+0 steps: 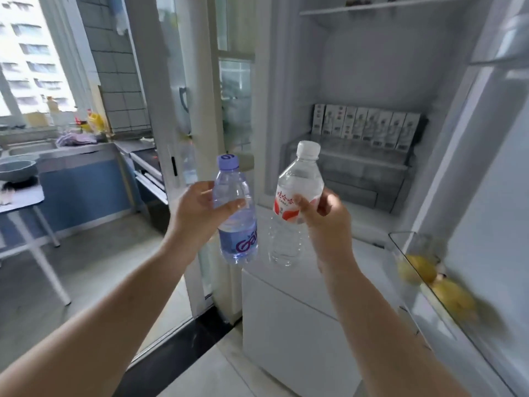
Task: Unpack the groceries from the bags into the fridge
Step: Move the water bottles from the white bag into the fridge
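My left hand (197, 213) grips a clear water bottle with a purple cap and purple label (236, 222), held upright in front of the open fridge (289, 110). Beside it, my right hand (326, 222) grips a clear water bottle with a white cap and red-and-white label (297, 184), tilted slightly left. The two bottles are close together, apart by a narrow gap. Behind them lies the fridge's lower shelf (363, 216).
A row of several white cartons (366, 127) stands at the back over a clear drawer (357, 170). The open fridge door on the right has a bin (400, 239) holding yellow fruit (440, 285). A kitchen counter (77, 156) and a white table (23, 202) lie to the left.
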Demonstrator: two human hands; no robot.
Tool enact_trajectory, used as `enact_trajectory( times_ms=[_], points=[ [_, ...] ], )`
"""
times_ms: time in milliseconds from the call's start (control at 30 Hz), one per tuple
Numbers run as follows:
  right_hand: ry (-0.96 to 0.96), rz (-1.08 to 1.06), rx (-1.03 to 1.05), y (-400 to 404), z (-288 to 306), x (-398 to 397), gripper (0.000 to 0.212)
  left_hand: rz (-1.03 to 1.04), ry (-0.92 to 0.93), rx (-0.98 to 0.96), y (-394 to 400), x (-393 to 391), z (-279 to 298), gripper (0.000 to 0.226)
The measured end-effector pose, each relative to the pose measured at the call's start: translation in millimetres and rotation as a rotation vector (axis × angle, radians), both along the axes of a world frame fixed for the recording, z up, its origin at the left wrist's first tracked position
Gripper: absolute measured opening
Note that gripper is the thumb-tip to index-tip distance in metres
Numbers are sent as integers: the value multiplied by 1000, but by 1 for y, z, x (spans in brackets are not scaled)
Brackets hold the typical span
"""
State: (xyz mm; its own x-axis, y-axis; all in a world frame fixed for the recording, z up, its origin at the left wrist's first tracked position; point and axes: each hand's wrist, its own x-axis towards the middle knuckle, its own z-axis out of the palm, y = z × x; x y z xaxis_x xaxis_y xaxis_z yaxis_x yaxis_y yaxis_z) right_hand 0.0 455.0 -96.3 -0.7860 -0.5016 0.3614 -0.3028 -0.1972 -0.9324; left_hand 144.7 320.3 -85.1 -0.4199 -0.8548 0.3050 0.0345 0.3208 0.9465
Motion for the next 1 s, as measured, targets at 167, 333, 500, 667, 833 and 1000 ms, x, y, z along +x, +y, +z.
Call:
enact_trajectory(
  times_ms=[167, 333, 500, 667, 833, 1000],
  points=[
    [81, -123, 30, -57, 18, -49, 13, -156, 23, -22, -86, -80, 14, 34],
    [96, -258, -20, -106, 49, -105, 9, -348, 27, -64, -148, -159, 45, 35],
    [168, -343, -18, -138, 86, -173, 17, -474, 17, -49, -182, -244, 71, 76],
    [256, -425, -24, -166, 119, -251, 23, -485, 78, -139, -193, -315, 96, 74],
    [216, -391, -9, -186, 135, -320, 19, -508, 167, -46, -203, -384, 113, 30],
    [209, -371, -30, -205, 125, -375, 20, -507, 192, -52, -210, -440, 112, 23]
  ],
)
